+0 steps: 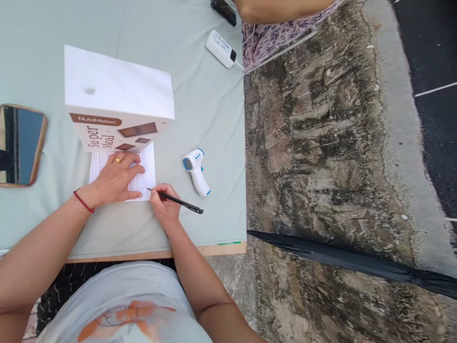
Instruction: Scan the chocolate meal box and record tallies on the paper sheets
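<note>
My left hand (116, 178) lies flat with its fingers spread on a white sheet of paper (150, 164) covered in small rows of print or writing. A gold ring and a red cord bracelet are on that hand and wrist. My right hand (165, 204) pinches a black pen (183, 204), its tip at the paper's lower right part. Just beyond my left fingers stands a white and brown NutriMotion box (119, 90), which covers the far end of the sheet. To the right of the pen lies a white and blue infrared thermometer (196, 171).
A phone in a brown case (26, 145) lies at the left. Toward the far right edge are a white device with a cable (220, 49) and a black object (224, 11). Another person's arm (282, 9) shows at the top. Rough stone ground (314, 143) lies beyond the table edge.
</note>
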Tool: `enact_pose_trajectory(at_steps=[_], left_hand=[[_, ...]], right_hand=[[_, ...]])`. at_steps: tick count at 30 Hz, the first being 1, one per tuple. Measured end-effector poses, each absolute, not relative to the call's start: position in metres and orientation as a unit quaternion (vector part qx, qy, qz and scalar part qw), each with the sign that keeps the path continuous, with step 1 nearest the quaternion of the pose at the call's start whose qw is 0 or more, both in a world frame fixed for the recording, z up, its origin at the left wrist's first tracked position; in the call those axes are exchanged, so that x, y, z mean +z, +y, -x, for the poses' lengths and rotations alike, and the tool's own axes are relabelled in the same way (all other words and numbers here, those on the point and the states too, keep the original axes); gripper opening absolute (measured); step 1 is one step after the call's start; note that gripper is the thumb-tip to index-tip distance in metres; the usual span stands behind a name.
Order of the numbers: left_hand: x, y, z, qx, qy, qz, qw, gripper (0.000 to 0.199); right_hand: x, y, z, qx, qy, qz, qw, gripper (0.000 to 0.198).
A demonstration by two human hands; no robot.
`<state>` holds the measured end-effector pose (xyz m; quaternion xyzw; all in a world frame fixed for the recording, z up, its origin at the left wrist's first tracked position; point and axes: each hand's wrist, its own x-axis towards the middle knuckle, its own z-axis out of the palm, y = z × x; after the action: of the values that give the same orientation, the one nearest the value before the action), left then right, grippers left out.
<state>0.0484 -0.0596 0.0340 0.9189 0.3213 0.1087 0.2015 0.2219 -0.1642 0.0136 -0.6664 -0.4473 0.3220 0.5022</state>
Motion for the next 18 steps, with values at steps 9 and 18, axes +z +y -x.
enact_pose_trajectory(at_steps=[9, 18], left_hand=[[0.033, -0.06, -0.048, 0.12, 0.316, -0.921, 0.195, 0.054], [0.029, -0.056, -0.047, 0.254, 0.271, -0.914, 0.162, 0.026]], right_hand=[[0.007, -0.168, -0.223, 0.251, -0.497, 0.658, 0.507, 0.017], [0.001, -0.165, -0.271, 0.067, -0.657, 0.615, 0.431, 0.031]])
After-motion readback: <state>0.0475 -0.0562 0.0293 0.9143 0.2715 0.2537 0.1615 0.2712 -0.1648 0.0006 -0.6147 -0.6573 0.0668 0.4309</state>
